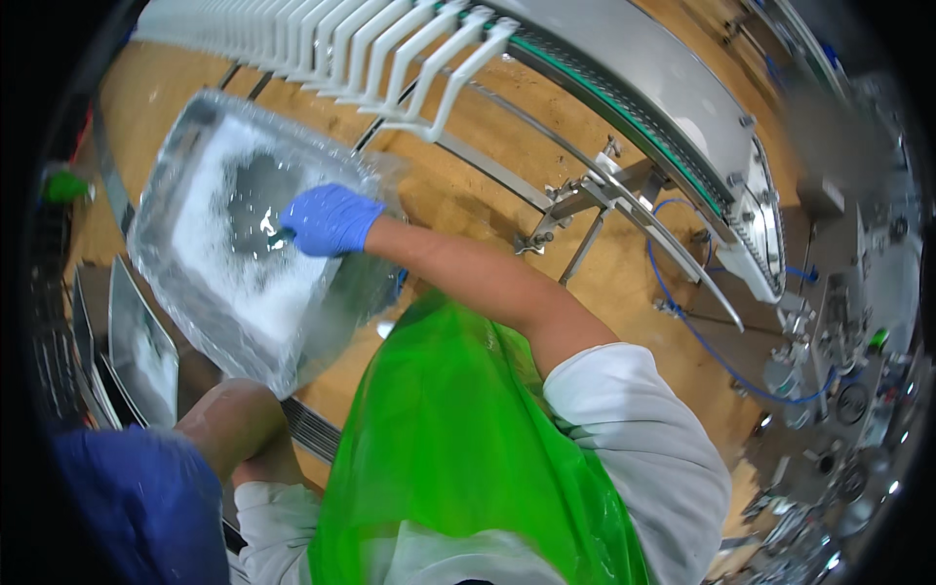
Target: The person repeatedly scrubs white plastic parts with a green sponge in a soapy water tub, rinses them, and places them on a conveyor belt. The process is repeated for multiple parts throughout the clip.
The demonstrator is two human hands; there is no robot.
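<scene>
My right hand (pixel 333 220), in a blue glove, reaches over a large tub (pixel 156 219) lined with clear plastic. White foam (pixel 210 210) floats on the liquid inside, with a darker foam-free patch at the middle. Fingers curl into a fist low over that patch. A small dark green bit shows at the fingertips, too little of it to name. My left hand (pixel 146 512), also blue-gloved, is raised close to the camera at the lower left, its arm bent. It is blurred and its fingers cannot be made out. A bright green apron (pixel 439 419) covers my front.
A curved conveyor (pixel 673 97) with a green-edged chain crosses the upper right, on metal supports. White curved slats (pixel 390 63) line its far left part. Metal bins (pixel 141 346) stand left of me. A blue hose (pixel 682 317) and machine parts (pixel 829 390) lie at right.
</scene>
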